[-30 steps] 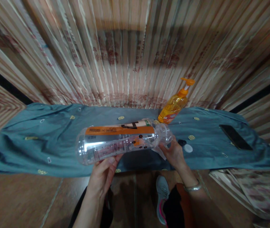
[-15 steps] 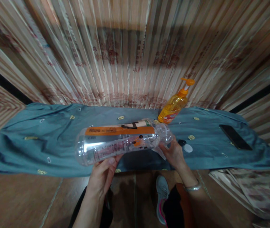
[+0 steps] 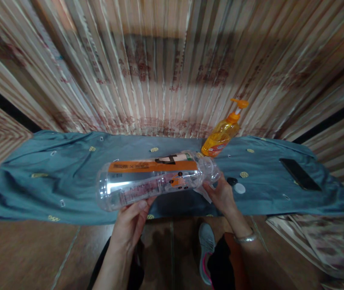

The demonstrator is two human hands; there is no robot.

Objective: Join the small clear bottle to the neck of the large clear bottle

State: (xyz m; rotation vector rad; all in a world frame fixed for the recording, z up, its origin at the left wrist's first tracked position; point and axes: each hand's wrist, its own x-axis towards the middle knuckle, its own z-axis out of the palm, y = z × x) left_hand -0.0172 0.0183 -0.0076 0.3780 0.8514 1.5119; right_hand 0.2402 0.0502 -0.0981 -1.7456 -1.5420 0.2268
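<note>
A large clear plastic bottle (image 3: 148, 181) with an orange, black and white label lies on its side in my grip, held above the cloth. Its base points left and its neck points right. My left hand (image 3: 135, 211) supports it from below near the middle, fingers partly hidden behind it. Closed around the neck end is my right hand (image 3: 222, 193). A small black cap (image 3: 231, 181) and a white round cap (image 3: 239, 188) lie just right of that hand. Behind the bottle's neck stands an orange pump bottle (image 3: 220, 137) holding yellow-orange liquid.
A teal patterned cloth (image 3: 69, 173) covers the long narrow surface. Toward its right end lies a black phone (image 3: 300, 174). Pleated patterned curtains (image 3: 160, 80) hang behind and at the sides. Below are the tiled floor (image 3: 30, 249) and a grey shoe (image 3: 206, 241).
</note>
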